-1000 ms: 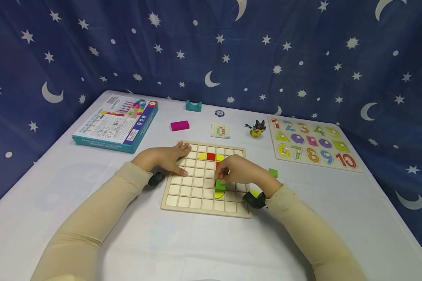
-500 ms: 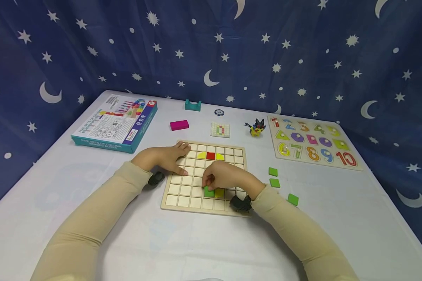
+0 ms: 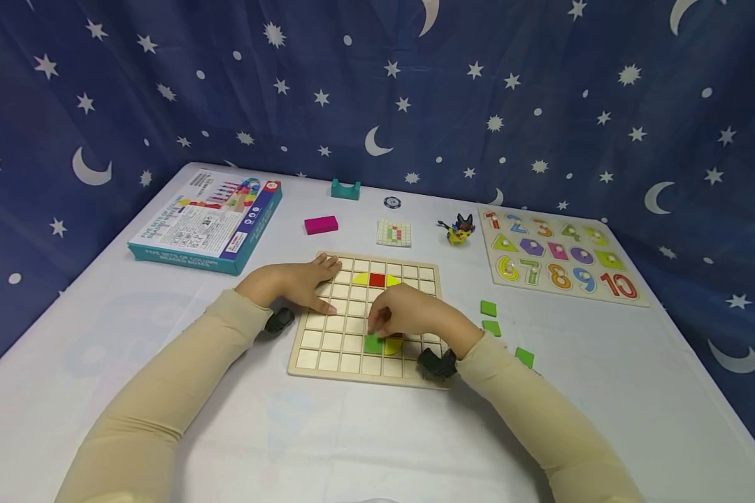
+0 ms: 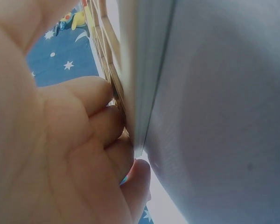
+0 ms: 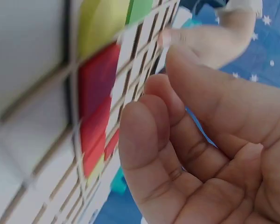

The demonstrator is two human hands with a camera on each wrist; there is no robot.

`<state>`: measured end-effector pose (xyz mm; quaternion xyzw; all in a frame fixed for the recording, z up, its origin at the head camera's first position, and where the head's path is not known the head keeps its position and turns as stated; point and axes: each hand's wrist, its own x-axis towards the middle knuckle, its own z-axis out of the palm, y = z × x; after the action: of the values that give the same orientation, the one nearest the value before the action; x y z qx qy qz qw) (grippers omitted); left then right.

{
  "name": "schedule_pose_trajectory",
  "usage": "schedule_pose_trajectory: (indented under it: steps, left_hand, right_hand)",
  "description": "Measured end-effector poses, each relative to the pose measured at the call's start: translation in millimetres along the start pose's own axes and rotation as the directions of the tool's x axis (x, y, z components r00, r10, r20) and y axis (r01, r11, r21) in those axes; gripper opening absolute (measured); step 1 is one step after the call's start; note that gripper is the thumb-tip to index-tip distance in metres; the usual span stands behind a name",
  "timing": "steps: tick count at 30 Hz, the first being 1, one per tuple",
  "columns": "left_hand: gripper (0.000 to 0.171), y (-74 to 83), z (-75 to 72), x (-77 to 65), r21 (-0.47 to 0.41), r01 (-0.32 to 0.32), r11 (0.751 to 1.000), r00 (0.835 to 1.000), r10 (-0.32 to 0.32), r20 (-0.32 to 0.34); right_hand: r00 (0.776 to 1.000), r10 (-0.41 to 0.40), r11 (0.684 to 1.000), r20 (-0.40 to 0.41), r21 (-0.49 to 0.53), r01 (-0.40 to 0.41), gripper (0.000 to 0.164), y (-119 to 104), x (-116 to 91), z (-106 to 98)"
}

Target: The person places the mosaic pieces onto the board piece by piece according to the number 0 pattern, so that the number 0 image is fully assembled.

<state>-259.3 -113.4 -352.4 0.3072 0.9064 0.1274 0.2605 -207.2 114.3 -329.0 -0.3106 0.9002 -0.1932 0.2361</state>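
Observation:
A wooden grid board (image 3: 333, 361) lies on the table. My left hand (image 3: 296, 283) rests on its left edge with the thumb spread; the left wrist view shows the fingers (image 4: 98, 93) along that edge. Over the board's middle hovers my right hand (image 3: 405, 311), fingers loosely bent and holding nothing. A green square tile (image 3: 374, 344) sits in a cell just below its fingertips. Beside that tile is a yellow rounded one (image 3: 393, 346); red tiles (image 5: 99, 79) continue the column in the right wrist view. Farther up, a red square (image 3: 377, 279) lies between yellow rounded pieces, partly covered on the right.
Several loose green tiles (image 3: 489, 308) lie right of the board. Behind it are a small pattern card (image 3: 393, 233), a magenta block (image 3: 321, 224), a teal block (image 3: 345, 189), a chip (image 3: 392, 202) and a figurine (image 3: 459, 229). A box (image 3: 207, 216) and number puzzle (image 3: 566, 258) flank them.
My right hand carried the green tile left and toward me, into the cell beside the yellow piece, let it go and drew back slightly. My left hand stayed put.

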Motion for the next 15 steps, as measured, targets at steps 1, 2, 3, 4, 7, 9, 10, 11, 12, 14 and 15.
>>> schedule_pose_trajectory:
  steps: [1,2,3,4,7,9,10,11,12,14,15]
  left_hand:
    - [0.097,0.2,-0.2,-0.1,0.001,0.000,1.000,1.000,0.000,0.000]
    - [0.097,0.4,-0.4,-0.3,0.001,0.001,1.000,1.000,-0.001,0.001]
    - [0.097,0.7,-0.6,-0.5,0.000,0.001,1.000,1.000,-0.001,0.002]
    - [0.097,0.7,-0.6,-0.4,-0.001,0.000,1.000,1.000,0.000,0.002]
    - [0.097,0.4,-0.3,0.1,-0.008,-0.005,1.000,1.000,0.005,-0.001]
    - [0.097,0.3,-0.2,0.1,-0.010,-0.008,1.000,1.000,0.008,-0.004]
    - [0.097,0.2,0.1,0.3,-0.007,-0.009,1.000,1.000,0.009,-0.005]
    - [0.097,0.3,0.2,0.2,-0.009,-0.009,1.000,1.000,0.009,-0.006]
    - [0.097,0.5,0.0,-0.1,-0.009,-0.007,1.000,1.000,0.007,-0.005]
    - [0.098,0.4,0.2,0.0,-0.012,-0.002,1.000,1.000,0.002,-0.005]
    - [0.098,0.2,0.3,0.0,-0.014,-0.001,1.000,1.000,0.001,-0.006]
  right_hand:
    - [1.000,0.010,1.000,-0.009,0.010,-0.010,0.009,2.9,-3.4,-2.4]
    - [1.000,0.017,1.000,-0.018,0.020,-0.017,0.009,6.1,-7.4,-4.7]
    - [0.999,0.027,0.999,-0.028,0.025,-0.026,0.009,9.8,-12.1,-7.1]
    - [0.999,0.037,0.999,-0.039,0.027,-0.036,0.010,13.8,-17.0,-9.3]
    - [0.996,0.062,0.998,-0.057,0.035,-0.060,0.012,26.3,-30.8,-14.3]
    - [0.995,0.075,0.997,-0.064,0.037,-0.073,0.012,35.5,-39.7,-16.7]
    - [0.995,0.082,0.996,-0.065,0.041,-0.079,0.012,40.1,-43.2,-17.4]
    - [0.994,0.092,0.995,-0.064,0.047,-0.089,0.012,44.7,-47.2,-17.8]
    - [0.992,0.107,0.993,-0.062,0.055,-0.104,0.012,48.9,-51.0,-17.9]
    - [0.989,0.140,0.988,-0.056,0.068,-0.136,0.013,57.2,-58.0,-17.0]
    - [0.987,0.154,0.986,-0.053,0.075,-0.150,0.013,61.2,-61.5,-16.3]
